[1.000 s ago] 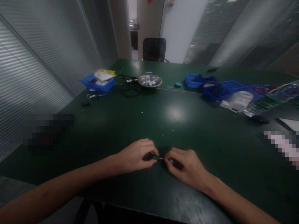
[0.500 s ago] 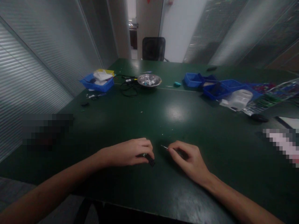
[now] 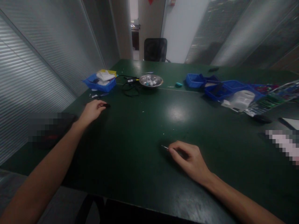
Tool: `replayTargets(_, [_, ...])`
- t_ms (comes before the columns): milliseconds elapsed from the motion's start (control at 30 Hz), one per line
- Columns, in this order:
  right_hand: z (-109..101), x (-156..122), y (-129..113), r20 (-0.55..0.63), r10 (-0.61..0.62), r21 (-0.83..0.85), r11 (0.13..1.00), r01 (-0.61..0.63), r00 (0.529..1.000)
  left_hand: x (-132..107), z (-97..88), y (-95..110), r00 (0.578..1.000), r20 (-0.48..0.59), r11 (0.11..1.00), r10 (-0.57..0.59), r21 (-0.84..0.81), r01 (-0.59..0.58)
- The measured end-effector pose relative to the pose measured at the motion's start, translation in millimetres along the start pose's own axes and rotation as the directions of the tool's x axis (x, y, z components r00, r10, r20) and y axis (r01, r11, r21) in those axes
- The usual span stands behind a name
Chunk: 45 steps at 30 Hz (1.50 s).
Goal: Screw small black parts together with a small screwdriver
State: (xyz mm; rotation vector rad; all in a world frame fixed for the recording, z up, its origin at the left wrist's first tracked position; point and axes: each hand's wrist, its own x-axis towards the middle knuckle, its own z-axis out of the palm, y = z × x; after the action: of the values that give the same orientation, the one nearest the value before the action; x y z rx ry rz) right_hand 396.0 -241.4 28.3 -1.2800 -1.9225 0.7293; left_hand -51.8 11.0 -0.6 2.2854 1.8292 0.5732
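Note:
My left hand (image 3: pixel 93 109) reaches out over the left part of the green table (image 3: pixel 130 137). Its thumb and fingers pinch a small black piece (image 3: pixel 106 105), whose exact kind is too dark to make out. Low in the middle, my right hand (image 3: pixel 187 157) rests near the table surface with its fingertips closed on a thin metal tool tip (image 3: pixel 164 147). That slim shiny end points left out of the fingers; the rest of it is hidden in the hand.
Beyond my left hand stands a blue bin (image 3: pixel 100 84) with white scraps. A metal dish (image 3: pixel 151 81) holds small white parts, beside a black cable (image 3: pixel 130 90). Blue trays (image 3: pixel 195 81), a teal piece (image 3: pixel 179 84) and a plastic bottle (image 3: pixel 268 101) lie further right.
My left hand has moved away from the middle to the far left, carrying the black piece. My right hand has stayed in place with the thin metal tool.

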Motion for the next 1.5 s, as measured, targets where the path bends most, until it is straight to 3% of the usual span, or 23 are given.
replayTargets(67, [-0.1, 0.0, -1.0, -0.005, 0.0, -0.01, 1.0, 0.0, 1.0, 0.2, -1.1, -11.5, 0.998, -0.04, 0.998, -0.057, 0.012, 0.058])
replayTargets(200, [-0.7, 0.1, -2.5, -0.019, -0.009, -0.017, 1.0, 0.008, 1.0, -1.8, -8.2, -17.0, 0.983, 0.0, 0.983, -0.184, -0.013, 0.184])
replayTargets(333, [-1.2, -0.8, -1.1, -0.015, -0.01, -0.012, 1.0, 0.01, 1.0, -2.1, -18.0, -18.5, 0.934, 0.03, 0.934, -0.356, 0.022, 0.356])
replayTargets(433, [-1.3, -1.4, 0.0, -0.009, -0.004, -0.011, 1.0, 0.004, 1.0, -2.7, -22.6, -16.7, 0.914, 0.086, 0.918, -0.397, 0.021, 0.396])
replayTargets(533, [-1.4, -1.7, 0.2, -0.012, -0.001, -0.004, 1.0, 0.001, 1.0, -4.9, -23.9, -13.7, 0.917, 0.063, 0.919, -0.395, 0.023, 0.394])
replayTargets(700, [-1.3, -1.8, 0.3, -0.006, -0.004, 0.0, 1.0, 0.004, 1.0, -8.6, -22.0, -12.0, 0.925, -0.123, 0.93, -0.359, -0.134, 0.343])
replayTargets(933, [-1.4, -1.6, 1.0, -0.002, -0.011, -0.021, 1.0, 0.011, 1.0, -6.8, -17.3, -1.1, 0.936, -0.13, 0.867, -0.326, -0.437, 0.241])
replayTargets(1200, [-1.8, 0.0, -3.9, -0.016, -0.015, -0.025, 1.0, 0.014, 1.0, -3.3, -11.5, -1.7, 0.963, -0.128, 0.941, -0.236, -0.279, 0.193])
replayTargets(1400, [-1.0, 0.3, -4.2, -0.011, -0.025, -0.029, 0.999, 0.025, 1.0, -0.4, -8.9, -5.9, 0.988, -0.032, 0.957, -0.151, -0.257, 0.137])
replayTargets(1500, [-1.2, 0.5, -4.2, -0.009, -0.026, -0.037, 0.999, 0.026, 1.0, -1.3, -8.9, -9.0, 0.988, -0.072, 0.961, -0.133, -0.252, 0.111])
